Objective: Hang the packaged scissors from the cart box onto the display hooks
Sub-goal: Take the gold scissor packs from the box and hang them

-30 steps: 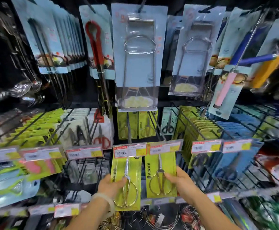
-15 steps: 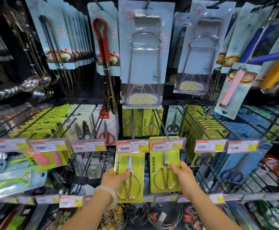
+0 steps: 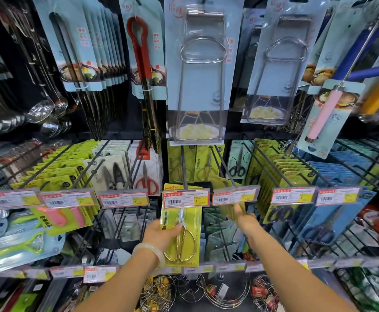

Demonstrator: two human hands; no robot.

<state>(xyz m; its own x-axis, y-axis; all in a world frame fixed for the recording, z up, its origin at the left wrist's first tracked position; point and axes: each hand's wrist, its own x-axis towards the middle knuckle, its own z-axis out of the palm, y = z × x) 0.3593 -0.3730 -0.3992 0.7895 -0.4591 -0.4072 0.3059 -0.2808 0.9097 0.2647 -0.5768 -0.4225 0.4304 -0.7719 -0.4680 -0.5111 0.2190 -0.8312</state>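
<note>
Pinching upright yellow scissors pack (image 3: pixel 181 230) at frame centre, left hand (image 3: pixel 159 233); blurred right hand (image 3: pixel 243 218) spread, just right.

Shiny metal, glossy plastic, printed card

Gold-bright metal scissors (image 3: pixel 180 244) lie under clear glossy plastic on yellow-green card; above them, black wire hooks (image 3: pixel 225 170) look matt.
</note>
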